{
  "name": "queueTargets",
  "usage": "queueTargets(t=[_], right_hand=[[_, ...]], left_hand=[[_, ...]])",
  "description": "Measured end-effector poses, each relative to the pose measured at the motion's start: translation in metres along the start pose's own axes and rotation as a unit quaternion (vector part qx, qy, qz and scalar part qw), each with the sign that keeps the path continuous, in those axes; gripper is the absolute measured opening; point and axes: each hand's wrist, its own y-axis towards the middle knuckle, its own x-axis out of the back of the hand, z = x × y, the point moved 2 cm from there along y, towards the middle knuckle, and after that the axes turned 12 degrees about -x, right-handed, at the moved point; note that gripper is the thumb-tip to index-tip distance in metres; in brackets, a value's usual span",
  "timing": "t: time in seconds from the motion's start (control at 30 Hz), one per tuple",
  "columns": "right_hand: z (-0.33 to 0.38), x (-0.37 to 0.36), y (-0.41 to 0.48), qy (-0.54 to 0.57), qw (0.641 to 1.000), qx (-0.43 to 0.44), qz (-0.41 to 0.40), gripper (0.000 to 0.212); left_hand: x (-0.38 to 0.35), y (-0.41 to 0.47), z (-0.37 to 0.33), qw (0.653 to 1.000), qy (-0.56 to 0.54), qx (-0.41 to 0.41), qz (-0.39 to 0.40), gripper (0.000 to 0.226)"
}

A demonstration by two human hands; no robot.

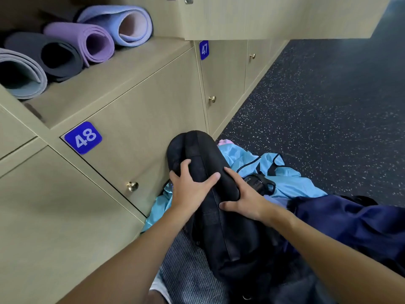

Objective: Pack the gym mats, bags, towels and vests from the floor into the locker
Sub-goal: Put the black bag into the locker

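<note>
Item 1. Beige wood-grain locker unit (153,102), filling the left and upper view, doors closed apart from 1 open compartment (131,69) at upper left.

Item 2. Dark speckled floor (328,106), right side.

Item 3. 4 rolled mats lying side by side in the open compartment, open ends facing out: pale grey mat (41,77) at far left, charcoal mat (32,43), purple mat (70,31), lilac-blue mat (109,14) at far right. Neighbours touch.

Item 4. Black bag (219,227), long and rounded, raised in front of door 48, its far end close to the door face.

Item 5. Navy bag (350,227), lower right, just beside the black bag.

Item 6. Light blue vests (291,181) with dark trim, crumpled on the floor at the locker base, beneath and behind the black bag.

Item 7. Grey striped towel (190,270), bottom centre, partly under the black bag.

Item 8. Left hand (188,189): fingers spread and curved around the bag's left side, thumb laid across its top. Grasping the black bag.

Item 9. Right hand (245,198): wrapped around the bag's right side, thumb underneath. Grasping the black bag.

Item 10. Blue plate 48 (83,137); blue plate 47 (204,49).

Item 11. Brass knob (132,186) on door 48.
</note>
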Motion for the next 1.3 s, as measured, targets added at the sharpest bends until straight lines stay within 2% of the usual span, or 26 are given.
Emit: queueTargets(t=[0.17,0.23,0.3,0.33,0.4,0.53,0.7,0.77,0.93,1.03,1.17,1.3], right_hand=[[-0.019,-0.024,-0.007,-0.063,0.998,-0.006,-0.007,0.116],[-0.024,-0.029,-0.008,-0.008,1.0,-0.01,0.001,0.106],[-0.02,-0.026,-0.011,0.081,0.996,-0.036,-0.008,0.087],[-0.018,-0.024,-0.013,0.115,0.992,-0.051,-0.012,0.084],[-0.018,-0.017,-0.015,0.127,0.989,-0.075,-0.012,0.092],[-0.02,-0.015,-0.012,0.095,0.99,-0.104,0.005,0.097],[-0.027,-0.018,0.001,-0.026,0.983,-0.173,-0.059,0.127],[-0.028,-0.018,0.003,-0.028,0.981,-0.184,-0.06,0.135],[-0.036,-0.023,0.009,-0.047,0.973,-0.221,-0.055,0.124],[-0.04,-0.025,0.008,-0.041,0.973,-0.216,-0.066,0.121],[-0.041,-0.026,0.009,0.003,0.98,-0.173,-0.097,0.132],[-0.027,-0.026,0.0,0.053,0.985,-0.125,-0.109,0.112]], left_hand=[[-0.006,-0.002,0.004,0.999,-0.031,0.014,0.011,0.093],[-0.008,-0.002,0.005,0.999,-0.032,0.007,0.018,0.094],[-0.009,-0.002,0.007,0.999,-0.025,0.002,0.022,0.096],[-0.01,-0.002,0.008,0.999,-0.023,0.001,0.023,0.096],[-0.009,-0.002,0.01,0.999,-0.023,0.0,0.028,0.097],[-0.009,-0.002,0.014,0.999,-0.02,-0.015,0.022,0.098],[-0.011,-0.005,0.023,0.999,-0.01,-0.038,0.011,0.099],[-0.012,-0.004,0.024,0.999,-0.01,-0.043,0.013,0.098],[-0.015,-0.004,0.026,0.999,0.0,-0.047,0.022,0.098],[-0.016,-0.007,0.028,0.998,0.002,-0.046,0.033,0.1],[-0.014,-0.007,0.024,0.998,0.007,-0.053,0.042,0.103],[-0.006,-0.009,0.011,0.997,0.001,-0.065,0.045,0.102]])
